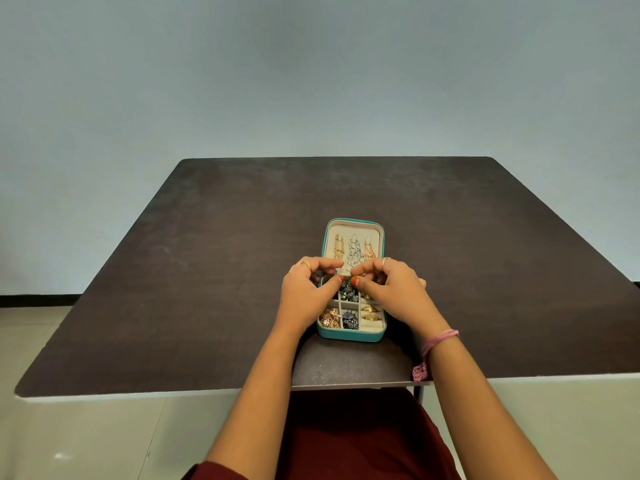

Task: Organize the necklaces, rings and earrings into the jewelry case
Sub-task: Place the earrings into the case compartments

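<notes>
Near the table's front edge, the open jewelry case holds necklaces; left hand and right hand apparently pinch something small over it.

Bare forearms, a few rings, a pink wrist thread, maroon clothing

The left hand wears a gold ring on one finger; the right hand wears a thin silver ring. Both thumbnails carry orange-red polish. A pink twisted thread circles the right wrist, its loose end bunched in a small knot below. Both arms are uncovered to the bottom edge of the view. A dark maroon garment covers the lap, with a maroon sleeve edge showing by the left arm
</notes>
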